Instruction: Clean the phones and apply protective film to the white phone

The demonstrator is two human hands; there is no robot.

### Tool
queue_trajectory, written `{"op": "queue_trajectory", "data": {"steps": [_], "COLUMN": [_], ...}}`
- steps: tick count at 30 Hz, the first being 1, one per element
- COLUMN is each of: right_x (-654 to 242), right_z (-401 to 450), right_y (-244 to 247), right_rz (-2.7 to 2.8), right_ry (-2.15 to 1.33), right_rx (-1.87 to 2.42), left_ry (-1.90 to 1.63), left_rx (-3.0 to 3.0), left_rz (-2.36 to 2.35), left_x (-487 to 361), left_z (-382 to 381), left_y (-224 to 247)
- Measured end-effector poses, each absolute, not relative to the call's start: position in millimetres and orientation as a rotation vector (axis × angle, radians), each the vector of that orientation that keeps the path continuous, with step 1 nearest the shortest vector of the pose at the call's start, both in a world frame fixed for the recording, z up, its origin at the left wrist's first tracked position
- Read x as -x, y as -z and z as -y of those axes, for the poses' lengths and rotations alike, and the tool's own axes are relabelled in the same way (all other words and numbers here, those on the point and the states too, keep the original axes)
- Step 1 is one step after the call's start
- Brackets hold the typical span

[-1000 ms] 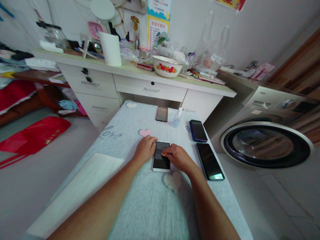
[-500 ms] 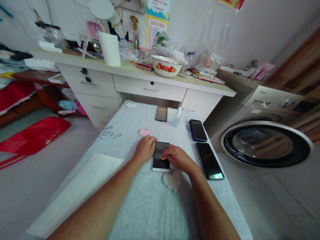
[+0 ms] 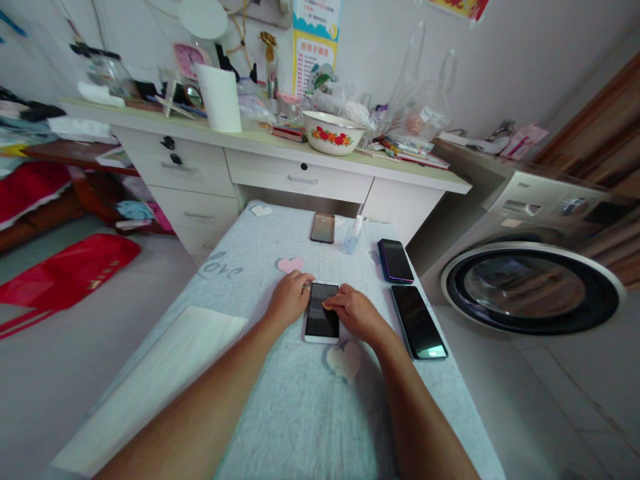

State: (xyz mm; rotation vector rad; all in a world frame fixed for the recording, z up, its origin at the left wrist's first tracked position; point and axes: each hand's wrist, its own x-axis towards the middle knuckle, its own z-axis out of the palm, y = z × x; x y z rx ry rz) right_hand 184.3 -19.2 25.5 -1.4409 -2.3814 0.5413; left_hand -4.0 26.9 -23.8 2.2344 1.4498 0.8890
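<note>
A white phone (image 3: 321,320) with a dark screen lies face up on the cloth-covered table (image 3: 280,413). My left hand (image 3: 291,298) rests at its upper left edge, fingers closed together against the corner. Over the screen from the right, my right hand (image 3: 353,311) has its fingers pressed together on a small orange-tan thing, mostly hidden, that touches the glass. To the right lie a purple-edged phone (image 3: 397,261) and a larger dark phone (image 3: 419,323). Beyond the white phone are a brown phone case (image 3: 323,227) and a clear spray bottle (image 3: 353,235).
A folded white cloth (image 3: 155,387) lies along the table's left side. Behind stands a white desk (image 3: 300,177) bearing a flowered bowl (image 3: 334,133), a paper roll (image 3: 219,98) and plastic bags (image 3: 420,113). At right is a washing machine (image 3: 530,287); a red bag (image 3: 70,270) lies on the floor.
My right hand has moved slightly up the phone screen, away from its lower part. My left hand has stayed at the phone's upper left edge.
</note>
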Motion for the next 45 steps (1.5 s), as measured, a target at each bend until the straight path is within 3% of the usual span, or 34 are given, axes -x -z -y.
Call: {"op": "queue_trajectory", "data": {"steps": [11, 45], "right_x": [-185.6, -173.0], "right_z": [22.5, 14.2], "right_y": [-32.3, -15.4], "right_rz": [2.45, 2.273], "right_ry": [-0.697, -0.345], "right_rx": [1.199, 1.618], "left_ry": [-0.879, -0.882], "left_rx": [-2.226, -2.236], "left_rz": [-1.454, -1.464], "left_x": [4.5, 4.0], "left_z": [-26.8, -26.6], "left_y": [23.4, 24.8]}}
